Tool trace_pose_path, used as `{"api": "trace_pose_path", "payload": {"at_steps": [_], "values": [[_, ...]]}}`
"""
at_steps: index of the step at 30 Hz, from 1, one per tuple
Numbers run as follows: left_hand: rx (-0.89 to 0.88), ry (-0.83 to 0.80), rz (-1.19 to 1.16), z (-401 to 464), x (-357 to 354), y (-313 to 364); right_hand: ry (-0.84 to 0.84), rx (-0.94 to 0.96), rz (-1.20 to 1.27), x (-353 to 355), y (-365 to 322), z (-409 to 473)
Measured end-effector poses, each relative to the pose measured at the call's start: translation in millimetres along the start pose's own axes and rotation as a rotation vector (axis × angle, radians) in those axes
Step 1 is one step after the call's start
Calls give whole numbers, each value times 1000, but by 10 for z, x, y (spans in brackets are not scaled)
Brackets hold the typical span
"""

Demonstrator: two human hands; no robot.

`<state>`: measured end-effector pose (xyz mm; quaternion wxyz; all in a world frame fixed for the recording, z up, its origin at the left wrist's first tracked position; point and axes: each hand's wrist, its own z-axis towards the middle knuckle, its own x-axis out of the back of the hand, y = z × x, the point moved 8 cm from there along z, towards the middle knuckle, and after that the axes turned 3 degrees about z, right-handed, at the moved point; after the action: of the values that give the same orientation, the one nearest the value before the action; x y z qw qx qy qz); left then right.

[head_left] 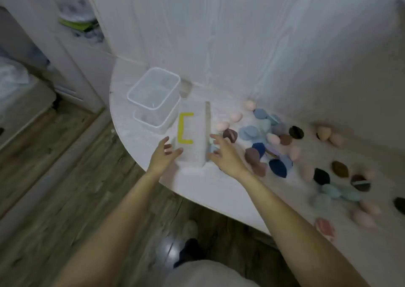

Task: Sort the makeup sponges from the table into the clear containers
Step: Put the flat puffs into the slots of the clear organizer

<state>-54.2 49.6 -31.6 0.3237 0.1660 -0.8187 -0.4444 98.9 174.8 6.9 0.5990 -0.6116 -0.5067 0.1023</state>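
Note:
Two clear containers (153, 93) stand stacked at the table's left end. Beside them lies a clear box (194, 137) with a yellow handle. My left hand (163, 155) is at the box's near left side, fingers spread and relaxed. On the box's right side is my right hand (223, 155), fingers also spread, holding nothing that I can see. Several makeup sponges (263, 137) in pink, blue, brown, black and teal lie scattered to the right of the box. One beige sponge (185, 88) sits behind the stacked containers.
The white round table (140, 146) stands against a white wall; its curved edge runs just left of my hands. More sponges (341, 177) spread toward the right edge. Wooden floor and a white cabinet (72, 52) lie to the left.

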Motion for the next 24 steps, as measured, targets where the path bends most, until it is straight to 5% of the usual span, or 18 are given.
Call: {"api": "trace_pose_path", "payload": {"at_steps": [7,12,20,24], "values": [[-35,-108,11,261,88,-47,102,-267,225,-226,137,365],[-43,-178,85,309,227,-100,-8,-362,423,-480,254,338],[-336,-105,708,-77,-129,222,-10,-439,491,-551,357,312],[-349,-43,970,-80,-377,300,-70,-421,421,-472,405,339]]}}
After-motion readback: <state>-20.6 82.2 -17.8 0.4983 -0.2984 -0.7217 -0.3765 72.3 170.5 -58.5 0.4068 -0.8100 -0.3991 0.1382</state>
